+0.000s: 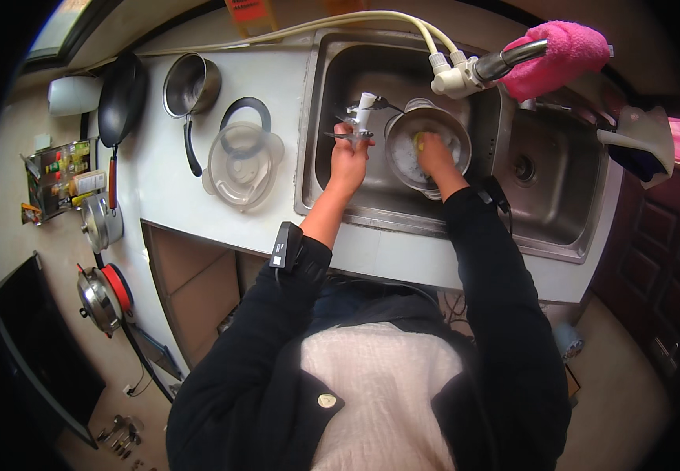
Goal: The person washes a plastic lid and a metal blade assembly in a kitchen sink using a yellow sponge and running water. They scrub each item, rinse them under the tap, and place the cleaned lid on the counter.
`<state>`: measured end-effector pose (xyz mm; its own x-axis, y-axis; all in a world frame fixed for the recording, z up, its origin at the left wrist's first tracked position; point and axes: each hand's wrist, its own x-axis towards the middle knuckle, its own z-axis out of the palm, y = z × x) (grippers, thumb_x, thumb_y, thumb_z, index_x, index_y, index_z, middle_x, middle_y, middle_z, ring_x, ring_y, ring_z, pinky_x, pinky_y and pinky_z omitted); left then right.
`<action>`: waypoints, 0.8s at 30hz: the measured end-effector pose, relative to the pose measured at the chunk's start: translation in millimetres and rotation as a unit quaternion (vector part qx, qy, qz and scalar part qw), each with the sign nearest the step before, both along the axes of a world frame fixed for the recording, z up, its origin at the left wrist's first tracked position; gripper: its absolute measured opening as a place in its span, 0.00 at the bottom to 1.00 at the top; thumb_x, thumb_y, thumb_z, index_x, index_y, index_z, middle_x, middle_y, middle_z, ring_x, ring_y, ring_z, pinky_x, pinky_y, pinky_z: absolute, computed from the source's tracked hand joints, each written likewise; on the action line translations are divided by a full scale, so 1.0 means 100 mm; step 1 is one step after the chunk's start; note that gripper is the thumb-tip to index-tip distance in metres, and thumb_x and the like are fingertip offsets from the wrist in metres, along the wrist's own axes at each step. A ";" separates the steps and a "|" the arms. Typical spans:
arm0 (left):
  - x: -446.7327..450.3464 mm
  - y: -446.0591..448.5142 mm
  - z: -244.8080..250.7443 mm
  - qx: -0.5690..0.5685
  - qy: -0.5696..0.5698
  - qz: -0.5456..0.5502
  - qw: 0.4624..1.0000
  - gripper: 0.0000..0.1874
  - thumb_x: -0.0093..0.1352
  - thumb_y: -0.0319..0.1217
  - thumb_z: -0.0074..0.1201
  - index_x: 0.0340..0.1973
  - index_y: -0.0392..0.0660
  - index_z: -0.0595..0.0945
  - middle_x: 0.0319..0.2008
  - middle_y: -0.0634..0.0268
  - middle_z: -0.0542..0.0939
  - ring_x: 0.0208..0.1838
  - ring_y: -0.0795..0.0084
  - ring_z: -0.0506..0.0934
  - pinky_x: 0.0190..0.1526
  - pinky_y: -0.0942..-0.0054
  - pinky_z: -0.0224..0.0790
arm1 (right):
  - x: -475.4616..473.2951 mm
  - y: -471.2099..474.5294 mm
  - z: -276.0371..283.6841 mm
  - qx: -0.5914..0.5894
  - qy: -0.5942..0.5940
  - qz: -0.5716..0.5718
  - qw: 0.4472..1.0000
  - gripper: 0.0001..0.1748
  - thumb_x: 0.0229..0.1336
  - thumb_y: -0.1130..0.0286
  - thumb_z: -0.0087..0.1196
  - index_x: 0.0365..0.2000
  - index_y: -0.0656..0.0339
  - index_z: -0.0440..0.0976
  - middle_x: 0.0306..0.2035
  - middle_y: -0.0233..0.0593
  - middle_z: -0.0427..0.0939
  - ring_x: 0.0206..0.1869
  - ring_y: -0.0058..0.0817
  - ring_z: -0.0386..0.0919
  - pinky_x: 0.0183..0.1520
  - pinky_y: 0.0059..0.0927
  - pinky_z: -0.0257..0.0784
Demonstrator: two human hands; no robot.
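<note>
My left hand grips a food-processor blade assembly with a white plastic shaft and several dark blades sticking out sideways, held up over the left basin of the steel sink. To its right stands a round two-handled bowl with sudsy water in it. My right hand is down inside this bowl, its fingers on a yellow sponge. The fingertips are partly hidden by the hand and the suds.
A tap with a pink cloth on it reaches over the sink. On the left counter lie a clear lid, a dark ring, a steel saucepan and a black frying pan. The right basin has a drain.
</note>
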<state>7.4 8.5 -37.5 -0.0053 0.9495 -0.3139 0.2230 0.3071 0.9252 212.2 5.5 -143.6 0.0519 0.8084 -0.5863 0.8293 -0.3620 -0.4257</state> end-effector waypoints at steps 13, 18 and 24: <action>0.23 0.10 -0.27 0.185 0.206 -0.059 0.959 0.15 0.69 0.31 0.47 0.48 0.38 0.71 0.42 0.43 0.76 0.47 0.42 0.74 0.46 0.56 0.66 | -0.45 -0.56 1.47 0.343 0.347 -0.230 0.842 0.24 0.47 0.83 0.49 0.49 0.64 0.70 0.49 0.39 0.73 0.53 0.30 0.71 0.58 0.28 0.64; 0.25 0.17 -0.57 -0.002 -0.103 0.071 0.992 0.13 0.65 0.25 0.45 0.46 0.36 0.72 0.41 0.44 0.77 0.47 0.42 0.73 0.48 0.56 0.66 | -0.57 -0.51 1.74 0.360 0.297 -0.132 0.875 0.26 0.43 0.79 0.52 0.49 0.60 0.72 0.47 0.44 0.74 0.50 0.42 0.73 0.56 0.31 0.66; 0.27 0.04 -0.34 0.178 0.182 -0.070 0.965 0.11 0.63 0.21 0.45 0.42 0.37 0.73 0.40 0.44 0.77 0.47 0.41 0.73 0.46 0.54 0.65 | -0.44 -0.46 1.41 0.331 0.153 -0.117 0.924 0.25 0.45 0.77 0.52 0.49 0.55 0.73 0.48 0.42 0.73 0.51 0.44 0.72 0.54 0.35 0.68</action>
